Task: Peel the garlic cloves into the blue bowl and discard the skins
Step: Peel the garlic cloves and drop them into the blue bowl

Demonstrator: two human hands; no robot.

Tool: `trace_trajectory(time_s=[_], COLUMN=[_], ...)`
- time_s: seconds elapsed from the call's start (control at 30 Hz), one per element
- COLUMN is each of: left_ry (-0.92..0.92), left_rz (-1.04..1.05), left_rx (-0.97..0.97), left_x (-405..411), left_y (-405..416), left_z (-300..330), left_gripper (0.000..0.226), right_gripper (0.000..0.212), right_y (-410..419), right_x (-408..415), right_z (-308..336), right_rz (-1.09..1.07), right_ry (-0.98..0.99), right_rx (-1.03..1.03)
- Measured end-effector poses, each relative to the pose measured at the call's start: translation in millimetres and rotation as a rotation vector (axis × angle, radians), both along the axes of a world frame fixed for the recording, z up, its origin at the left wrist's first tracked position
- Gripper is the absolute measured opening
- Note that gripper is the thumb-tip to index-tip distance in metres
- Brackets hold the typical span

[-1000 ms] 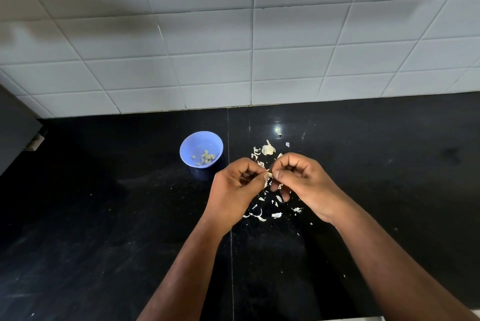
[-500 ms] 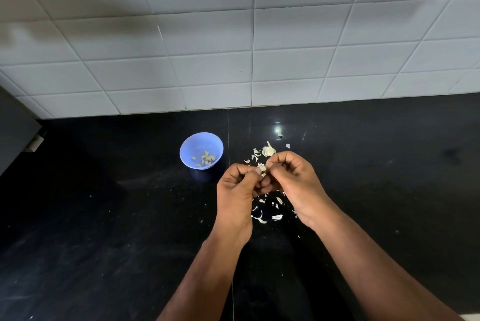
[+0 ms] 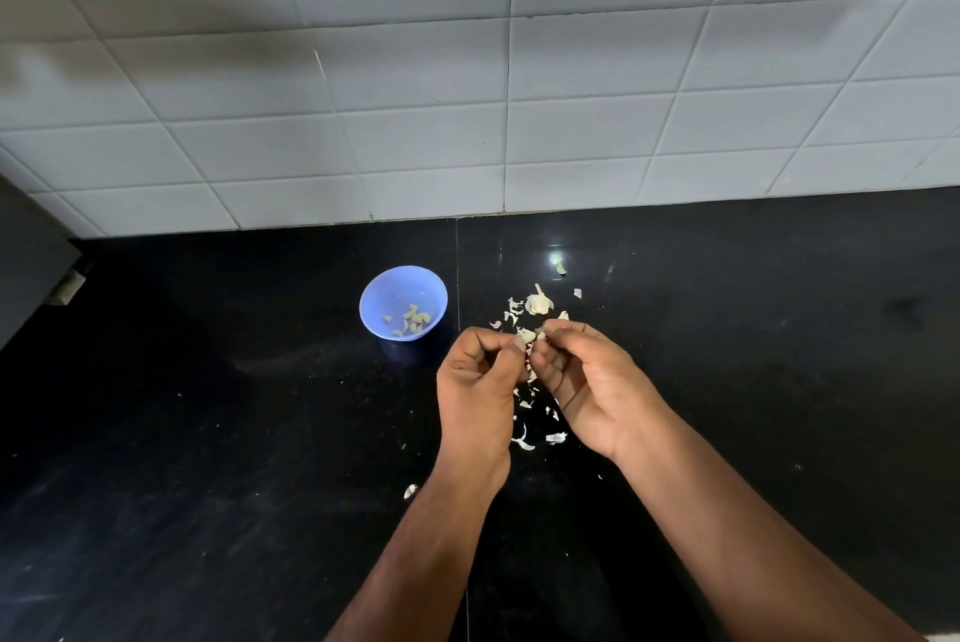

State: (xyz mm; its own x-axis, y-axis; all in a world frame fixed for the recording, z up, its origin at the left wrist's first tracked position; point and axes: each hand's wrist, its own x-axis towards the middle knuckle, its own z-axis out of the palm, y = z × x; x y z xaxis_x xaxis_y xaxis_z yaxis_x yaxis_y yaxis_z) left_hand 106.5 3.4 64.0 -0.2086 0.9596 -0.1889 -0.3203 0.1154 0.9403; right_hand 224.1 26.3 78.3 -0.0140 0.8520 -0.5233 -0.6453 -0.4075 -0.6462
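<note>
**A:** Peeling is the step in hand, seen from the head camera, the only view we have. The left hand (image 3: 480,381) and the right hand (image 3: 587,381) meet above the worktop (image 3: 208,433), and between them sits a garlic clove (image 3: 530,335), pale and small, pinched from both sides. Fingers (image 3: 519,342) of the left are curled in and clamped on it; the right hand's thumb and forefinger nip it from the other side.

**B:** So neither hand is free?

**A:** Neither. My read is that the skin is partly off, though the clove is too small to say how much clings.

**B:** And the blue bowl?

**A:** The blue bowl (image 3: 403,302) stands on the worktop to the left of the hands, near but apart. Smooth, round, probably plastic, with a handful of peeled cloves (image 3: 413,319) lying in the bottom, creamy and curved.

**B:** What comes next?

**A:** I'd judge the last papery bit must be stripped, then the bare clove carried left and dropped over the rim. That calls for a light pinch, as a peeled clove is likely slippery.

**B:** The mess?

**A:** Skins (image 3: 522,443) lie scattered under and beyond the hands: thin, white, curled flakes on glossy black stone. What remains of the garlic head (image 3: 539,303) rests just past the fingertips. None of the skins are discarded yet.
</note>
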Motion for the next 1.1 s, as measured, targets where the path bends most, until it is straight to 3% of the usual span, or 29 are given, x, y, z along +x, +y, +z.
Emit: trace_trajectory(time_s=[0.13, 0.23, 0.33, 0.4, 0.53, 0.67, 0.83, 1.1], left_ry=[0.001, -0.023, -0.036, -0.009, 0.129, 0.236, 0.225, 0.212], left_rz=[0.0, 0.017, 0.035, 0.016, -0.056, -0.02, 0.048, 0.082], left_rx=[-0.009, -0.028, -0.064, -0.087, -0.103, -0.109, -0.146, -0.242], left_x=[-5, -8, -10, -13, -16, -24, -43, -80], left_y=[2, 3, 4, 4, 2, -1, -2, -6], left_z=[-1, -1, -3, -5, -8, -8, -9, -19], left_gripper=[0.019, 0.014, 0.011, 0.005, 0.006, 0.004, 0.009, 0.026], right_gripper=[0.005, 0.017, 0.021, 0.026, 0.016, 0.011, 0.012, 0.006], right_y=[1, 0, 0, -1, -5, -5, 3, 49], right_x=[8, 14, 17, 18, 10, -3, -15, -70], right_z=[-8, -10, -9, -6, -1, -3, -11, -21], right_rz=[0.037, 0.069, 0.108, 0.14, 0.307, 0.283, 0.234, 0.308], right_ry=[-0.209, -0.496, -0.658, -0.686, -0.64, -0.662, -0.592, -0.762], right_rx=[0.078, 0.157, 0.234, 0.27, 0.331, 0.314, 0.267, 0.371])
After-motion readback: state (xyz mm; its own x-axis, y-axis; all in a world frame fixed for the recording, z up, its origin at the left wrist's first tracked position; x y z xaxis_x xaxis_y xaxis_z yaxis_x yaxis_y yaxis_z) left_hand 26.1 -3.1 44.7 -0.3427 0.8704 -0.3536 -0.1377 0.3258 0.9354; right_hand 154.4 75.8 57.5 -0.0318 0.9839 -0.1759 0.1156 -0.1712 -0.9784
